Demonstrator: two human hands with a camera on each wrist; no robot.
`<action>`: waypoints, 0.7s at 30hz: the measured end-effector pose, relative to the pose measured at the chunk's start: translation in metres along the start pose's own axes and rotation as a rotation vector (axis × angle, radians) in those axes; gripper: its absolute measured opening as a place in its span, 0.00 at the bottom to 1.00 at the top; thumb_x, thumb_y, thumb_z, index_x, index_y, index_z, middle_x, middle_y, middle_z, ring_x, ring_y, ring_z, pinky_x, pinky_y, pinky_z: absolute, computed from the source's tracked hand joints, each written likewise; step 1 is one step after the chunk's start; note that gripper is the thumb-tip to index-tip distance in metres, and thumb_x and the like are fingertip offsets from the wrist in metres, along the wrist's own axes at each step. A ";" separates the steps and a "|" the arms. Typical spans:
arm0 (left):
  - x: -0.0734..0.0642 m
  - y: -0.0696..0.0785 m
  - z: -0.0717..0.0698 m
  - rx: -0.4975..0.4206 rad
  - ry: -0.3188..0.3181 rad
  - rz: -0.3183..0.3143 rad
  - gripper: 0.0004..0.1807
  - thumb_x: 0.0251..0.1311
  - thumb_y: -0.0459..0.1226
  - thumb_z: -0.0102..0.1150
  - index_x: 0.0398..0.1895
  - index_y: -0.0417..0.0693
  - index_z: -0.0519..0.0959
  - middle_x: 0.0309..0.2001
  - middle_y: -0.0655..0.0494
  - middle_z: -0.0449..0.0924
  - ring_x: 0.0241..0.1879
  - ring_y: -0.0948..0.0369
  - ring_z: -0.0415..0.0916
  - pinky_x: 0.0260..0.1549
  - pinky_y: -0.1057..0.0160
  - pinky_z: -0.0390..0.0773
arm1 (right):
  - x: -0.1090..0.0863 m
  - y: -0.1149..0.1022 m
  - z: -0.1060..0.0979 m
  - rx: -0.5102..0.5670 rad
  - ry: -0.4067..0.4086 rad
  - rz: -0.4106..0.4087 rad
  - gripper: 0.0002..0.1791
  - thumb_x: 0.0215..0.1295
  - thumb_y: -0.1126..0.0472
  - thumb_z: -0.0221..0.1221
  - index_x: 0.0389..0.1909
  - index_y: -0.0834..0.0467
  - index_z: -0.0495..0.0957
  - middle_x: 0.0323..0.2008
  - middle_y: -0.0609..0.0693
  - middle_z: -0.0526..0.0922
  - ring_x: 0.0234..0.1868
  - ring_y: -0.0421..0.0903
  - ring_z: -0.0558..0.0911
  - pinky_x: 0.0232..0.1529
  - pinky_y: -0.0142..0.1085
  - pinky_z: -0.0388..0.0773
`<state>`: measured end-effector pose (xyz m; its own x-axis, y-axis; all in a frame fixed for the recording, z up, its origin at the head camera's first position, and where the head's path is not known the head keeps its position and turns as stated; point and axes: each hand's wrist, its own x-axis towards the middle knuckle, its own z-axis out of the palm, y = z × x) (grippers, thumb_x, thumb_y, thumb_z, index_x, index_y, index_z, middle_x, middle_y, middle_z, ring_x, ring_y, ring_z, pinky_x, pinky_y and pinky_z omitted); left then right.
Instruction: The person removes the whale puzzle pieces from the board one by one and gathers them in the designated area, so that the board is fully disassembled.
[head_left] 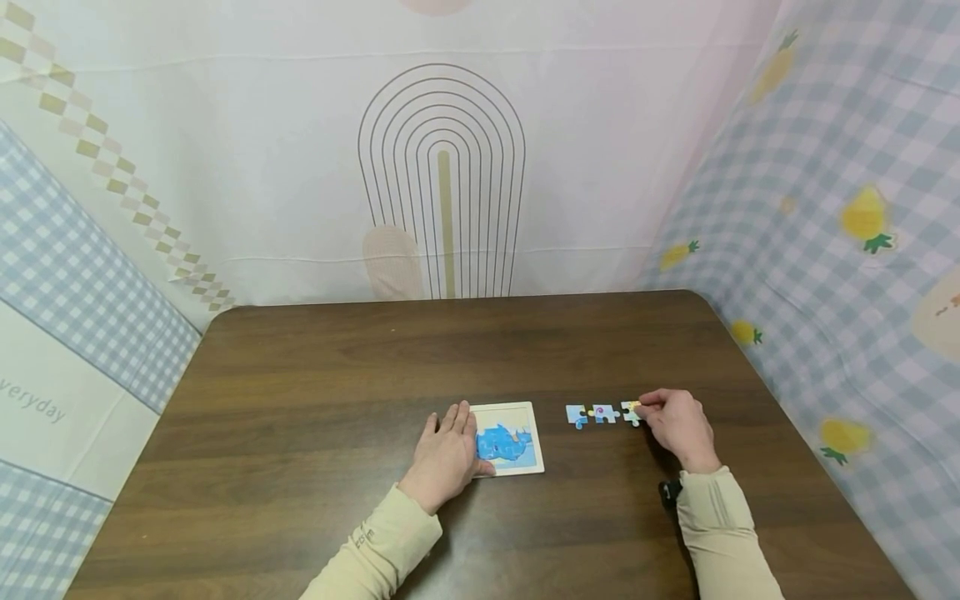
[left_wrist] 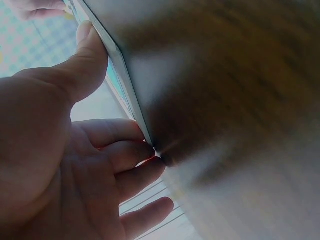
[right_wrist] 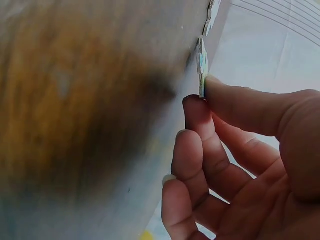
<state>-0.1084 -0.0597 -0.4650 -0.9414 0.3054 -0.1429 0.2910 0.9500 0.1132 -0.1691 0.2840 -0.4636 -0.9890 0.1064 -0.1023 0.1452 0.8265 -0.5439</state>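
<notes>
"Where do we find the left hand?"

"We see it with fingers extended, touching the left side of the tray, where a blue animal shows."

"And the right hand?"

"We see it pinching the end piece between thumb and finger, to the tray's right. Between them, the left piece and middle piece lie in a row on the table."
</notes>
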 end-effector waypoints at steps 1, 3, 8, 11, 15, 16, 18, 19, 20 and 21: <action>0.000 0.000 0.000 0.000 -0.001 0.001 0.49 0.55 0.63 0.57 0.70 0.37 0.64 0.71 0.42 0.60 0.71 0.49 0.57 0.66 0.45 0.59 | 0.000 0.000 0.000 -0.002 -0.004 -0.001 0.13 0.65 0.56 0.61 0.45 0.59 0.84 0.39 0.55 0.86 0.36 0.51 0.83 0.28 0.43 0.74; 0.000 0.000 0.000 -0.001 -0.003 0.002 0.49 0.55 0.63 0.57 0.70 0.37 0.64 0.71 0.42 0.60 0.71 0.49 0.57 0.66 0.45 0.59 | 0.001 0.000 0.000 -0.007 -0.013 0.000 0.13 0.66 0.56 0.60 0.45 0.59 0.84 0.40 0.55 0.86 0.36 0.50 0.83 0.28 0.43 0.74; 0.000 0.000 0.000 -0.001 -0.007 0.002 0.49 0.55 0.63 0.57 0.70 0.37 0.64 0.72 0.42 0.59 0.71 0.49 0.56 0.66 0.45 0.58 | 0.003 0.000 0.000 -0.016 -0.035 0.010 0.13 0.67 0.56 0.60 0.46 0.59 0.84 0.41 0.56 0.86 0.35 0.50 0.82 0.28 0.43 0.73; 0.000 0.000 0.000 0.001 -0.005 0.002 0.49 0.55 0.63 0.57 0.70 0.37 0.64 0.72 0.42 0.59 0.71 0.49 0.57 0.66 0.45 0.58 | 0.004 0.001 0.000 -0.024 -0.042 0.006 0.13 0.67 0.56 0.59 0.46 0.60 0.83 0.41 0.56 0.86 0.36 0.51 0.82 0.29 0.45 0.74; 0.000 -0.001 0.001 0.003 -0.004 0.001 0.49 0.56 0.63 0.57 0.70 0.36 0.64 0.72 0.42 0.59 0.71 0.49 0.57 0.66 0.45 0.58 | 0.006 0.001 0.001 -0.043 -0.045 -0.003 0.13 0.67 0.57 0.59 0.45 0.59 0.84 0.40 0.56 0.86 0.37 0.53 0.83 0.31 0.48 0.75; 0.000 -0.001 0.001 0.003 -0.003 0.002 0.49 0.56 0.63 0.57 0.70 0.36 0.64 0.72 0.42 0.59 0.71 0.49 0.57 0.66 0.45 0.58 | 0.006 0.001 0.001 -0.050 -0.043 -0.004 0.12 0.66 0.57 0.59 0.45 0.59 0.84 0.39 0.55 0.86 0.38 0.54 0.83 0.31 0.49 0.75; 0.000 -0.001 0.001 0.003 0.000 0.004 0.49 0.56 0.63 0.57 0.70 0.36 0.64 0.72 0.42 0.59 0.71 0.49 0.57 0.66 0.45 0.58 | 0.006 0.000 0.001 -0.060 -0.041 -0.004 0.12 0.66 0.57 0.59 0.44 0.59 0.84 0.39 0.54 0.86 0.38 0.54 0.83 0.32 0.50 0.75; 0.000 -0.001 0.001 0.002 0.002 0.006 0.49 0.56 0.63 0.57 0.70 0.36 0.64 0.71 0.42 0.59 0.71 0.49 0.57 0.66 0.45 0.58 | 0.006 0.000 0.002 -0.065 -0.039 -0.003 0.12 0.66 0.57 0.60 0.44 0.59 0.84 0.39 0.54 0.86 0.39 0.54 0.83 0.32 0.50 0.75; 0.000 -0.001 0.001 0.002 0.003 0.007 0.48 0.56 0.63 0.57 0.70 0.36 0.64 0.71 0.42 0.59 0.71 0.49 0.57 0.66 0.45 0.58 | 0.006 -0.001 0.002 -0.068 -0.039 -0.005 0.12 0.66 0.57 0.60 0.43 0.59 0.84 0.38 0.54 0.86 0.39 0.54 0.83 0.32 0.51 0.75; 0.000 -0.001 0.001 0.001 0.005 0.008 0.48 0.55 0.63 0.57 0.70 0.36 0.64 0.71 0.42 0.60 0.71 0.49 0.57 0.66 0.45 0.58 | 0.006 -0.001 0.002 -0.073 -0.037 -0.005 0.11 0.65 0.57 0.60 0.43 0.58 0.84 0.38 0.54 0.86 0.39 0.54 0.83 0.32 0.51 0.75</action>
<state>-0.1085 -0.0603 -0.4662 -0.9397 0.3132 -0.1372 0.2991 0.9474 0.1137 -0.1749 0.2825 -0.4652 -0.9879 0.0825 -0.1315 0.1365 0.8652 -0.4824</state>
